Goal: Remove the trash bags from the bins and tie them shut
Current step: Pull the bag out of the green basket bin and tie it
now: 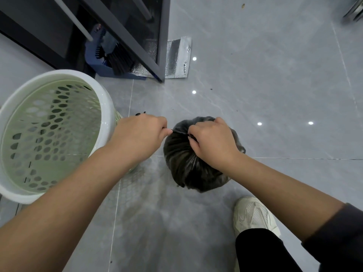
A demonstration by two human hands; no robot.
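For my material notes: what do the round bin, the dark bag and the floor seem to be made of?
The bin looks like moulded plastic, white and pale green, semi-glossy; its wall has oval holes. The bag seems thin plastic film, dark and slightly shiny, gathered into fine pleats. The floor is probably polished grey tile: grout lines, lamp reflections.

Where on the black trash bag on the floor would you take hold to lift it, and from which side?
Grip the gathered neck at the top, coming straight down from above. The pleats of the trash bag all converge there, between the left hand and right hand, which pinch it. The body below is round and slack, probably too wide to grasp.
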